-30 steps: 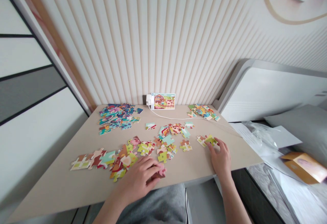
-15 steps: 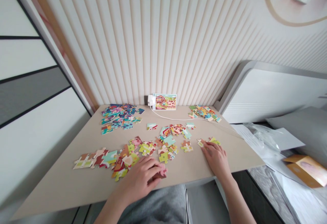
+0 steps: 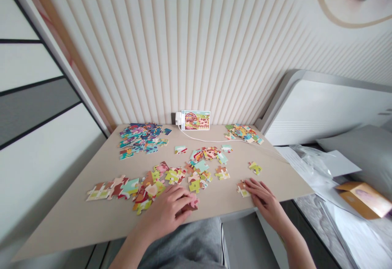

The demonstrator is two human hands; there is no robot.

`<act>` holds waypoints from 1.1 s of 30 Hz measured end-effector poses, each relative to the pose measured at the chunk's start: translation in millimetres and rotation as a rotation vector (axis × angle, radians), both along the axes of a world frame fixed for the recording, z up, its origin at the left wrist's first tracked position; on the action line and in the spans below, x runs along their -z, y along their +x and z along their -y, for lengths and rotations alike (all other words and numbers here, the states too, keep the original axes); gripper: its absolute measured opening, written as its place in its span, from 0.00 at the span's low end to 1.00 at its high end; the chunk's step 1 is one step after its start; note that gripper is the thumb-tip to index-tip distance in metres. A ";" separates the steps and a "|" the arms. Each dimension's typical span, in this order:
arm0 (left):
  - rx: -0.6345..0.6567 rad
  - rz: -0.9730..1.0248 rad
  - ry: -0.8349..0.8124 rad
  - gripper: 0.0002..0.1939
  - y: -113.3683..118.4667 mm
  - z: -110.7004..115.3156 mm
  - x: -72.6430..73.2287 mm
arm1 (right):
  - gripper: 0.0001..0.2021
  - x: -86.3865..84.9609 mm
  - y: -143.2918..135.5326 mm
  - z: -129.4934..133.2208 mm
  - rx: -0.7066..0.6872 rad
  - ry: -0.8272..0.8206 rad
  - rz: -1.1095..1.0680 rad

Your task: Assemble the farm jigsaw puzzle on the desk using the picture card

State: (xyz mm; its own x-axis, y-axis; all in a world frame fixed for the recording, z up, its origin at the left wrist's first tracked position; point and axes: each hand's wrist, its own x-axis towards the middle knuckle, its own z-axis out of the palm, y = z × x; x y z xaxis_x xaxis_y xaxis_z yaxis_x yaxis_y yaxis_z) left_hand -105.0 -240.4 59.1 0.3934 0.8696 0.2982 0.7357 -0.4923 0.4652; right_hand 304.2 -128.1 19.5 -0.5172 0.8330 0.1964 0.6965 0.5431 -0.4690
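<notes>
My left hand (image 3: 168, 209) rests near the front edge of the table, its fingers curled over a pink and brown puzzle piece (image 3: 192, 201). Part of that piece is hidden beneath the fingers. On the right, my right hand (image 3: 265, 197) has its fingers together at the right edge of a brown and cream puzzle piece (image 3: 243, 188) lying on the table. A green puzzle piece (image 3: 255, 168) lies beyond this hand. Left of my left hand is a heap of loose farm pieces (image 3: 150, 189), touching a joined strip of pieces (image 3: 105, 190).
More loose pieces (image 3: 200, 167) lie mid-table. Behind are a blue-purple pile (image 3: 142, 138) and a colourful pile (image 3: 245, 133). A farm picture card (image 3: 197, 120) leans on the wall beside a white plug and cable (image 3: 208, 140). A bed with papers stands to the right.
My right hand has drawn the brown and cream piece toward the front edge, leaving the green piece uncovered behind it. My left hand stays over the pink piece. The view has shifted slightly.
</notes>
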 end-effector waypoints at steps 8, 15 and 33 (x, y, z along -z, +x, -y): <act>0.005 -0.017 0.023 0.11 0.4 0.6 1.1 | 0.18 5.2 -6.6 1.1 0.036 0.087 -0.021; -0.012 -0.021 0.017 0.14 1.2 1.6 -0.3 | 0.17 4.6 -8.0 4.7 0.061 0.123 -0.106; -0.079 -0.003 0.145 0.10 5.9 2.0 0.2 | 0.18 -20.7 -78.4 -141.8 -0.004 0.124 -0.041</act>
State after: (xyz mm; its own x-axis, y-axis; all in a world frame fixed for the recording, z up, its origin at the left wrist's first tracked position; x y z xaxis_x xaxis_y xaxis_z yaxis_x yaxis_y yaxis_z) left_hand -99.1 -242.5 58.8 0.3266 0.8457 0.4220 0.7760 -0.4948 0.3911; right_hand 225.8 13.7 40.1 -0.5103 0.7986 0.3191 0.6756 0.6018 -0.4259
